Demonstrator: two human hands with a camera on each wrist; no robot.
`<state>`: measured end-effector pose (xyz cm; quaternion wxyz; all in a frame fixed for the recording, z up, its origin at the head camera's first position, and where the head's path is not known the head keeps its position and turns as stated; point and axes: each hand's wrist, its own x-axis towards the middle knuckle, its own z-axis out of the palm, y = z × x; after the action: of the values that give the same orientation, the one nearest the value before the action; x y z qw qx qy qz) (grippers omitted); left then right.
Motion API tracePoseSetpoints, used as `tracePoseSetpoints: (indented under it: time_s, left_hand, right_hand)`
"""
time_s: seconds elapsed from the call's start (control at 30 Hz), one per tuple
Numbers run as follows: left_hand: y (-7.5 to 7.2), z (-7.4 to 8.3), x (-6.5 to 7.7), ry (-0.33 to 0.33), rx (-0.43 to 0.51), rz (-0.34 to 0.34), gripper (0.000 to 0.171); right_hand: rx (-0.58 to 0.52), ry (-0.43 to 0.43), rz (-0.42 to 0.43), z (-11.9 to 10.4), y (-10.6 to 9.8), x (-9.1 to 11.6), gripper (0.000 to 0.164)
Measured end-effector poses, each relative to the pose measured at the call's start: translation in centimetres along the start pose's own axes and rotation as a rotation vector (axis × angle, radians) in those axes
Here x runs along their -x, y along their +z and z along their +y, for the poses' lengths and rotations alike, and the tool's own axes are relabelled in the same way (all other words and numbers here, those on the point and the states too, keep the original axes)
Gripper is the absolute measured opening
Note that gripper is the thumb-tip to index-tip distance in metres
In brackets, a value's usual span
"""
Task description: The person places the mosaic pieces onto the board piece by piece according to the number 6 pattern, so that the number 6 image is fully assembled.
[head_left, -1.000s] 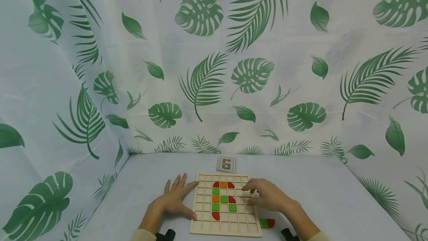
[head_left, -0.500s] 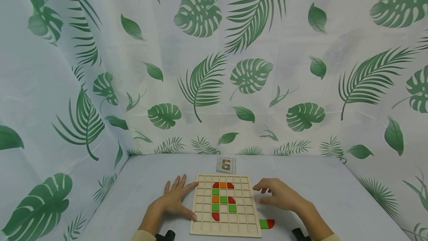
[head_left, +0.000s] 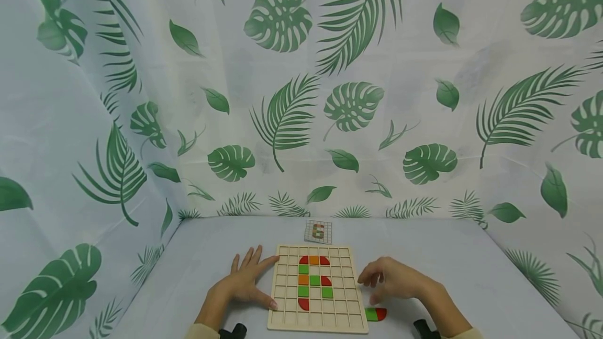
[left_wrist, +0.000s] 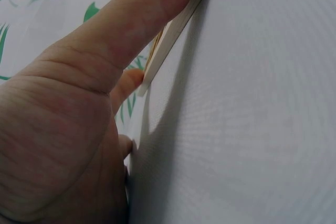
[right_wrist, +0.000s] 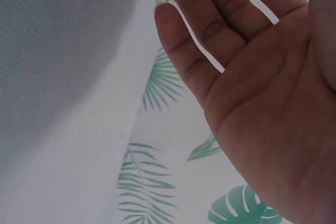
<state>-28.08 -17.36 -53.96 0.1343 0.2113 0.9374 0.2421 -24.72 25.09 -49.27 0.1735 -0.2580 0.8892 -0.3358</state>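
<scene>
A light wooden grid board (head_left: 285,320) lies in the middle of the table in the head view. Red rounded pieces and green and orange squares fill some cells. With fingers spread, my left hand (head_left: 242,280) touches the board's left edge with thumb and index finger; the left wrist view shows the thumb against that wooden edge (left_wrist: 170,38). My right hand (head_left: 398,279) hovers beside the board's right edge, fingers loosely bent and holding nothing. Just below its thumb lie a green square (head_left: 371,314) and a red rounded piece (head_left: 381,314), side by side.
Behind the board lies a small card (head_left: 318,231) printed with a coloured grid pattern. A white cloth with green leaves hangs at the back and sides of the pale table (head_left: 443,255).
My right hand has drawn off the board to the right, then lowered toward the green and red pieces. The left hand and the board have stayed in place.
</scene>
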Motion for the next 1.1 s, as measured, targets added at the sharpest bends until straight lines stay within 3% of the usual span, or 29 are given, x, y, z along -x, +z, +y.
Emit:
tracePoseSetpoints:
  time_s: [0.3,0.7,1.1]
  left_hand:
    - [0.2,-0.4,-0.1,-0.006,-0.003,0.002,0.12]
    - [0.2,-0.3,-0.1,0.0,-0.007,0.004,0.12]
    - [0.2,-0.4,-0.2,0.011,-0.011,0.003,0.12]
  right_hand:
    - [-0.036,0.037,-0.077,-0.3,0.7,0.1,0.025]
    - [-0.055,0.068,-0.156,-0.4,1.9,-0.4,0.031]
    - [-0.042,0.054,-0.129,-0.5,2.1,-0.5,0.024]
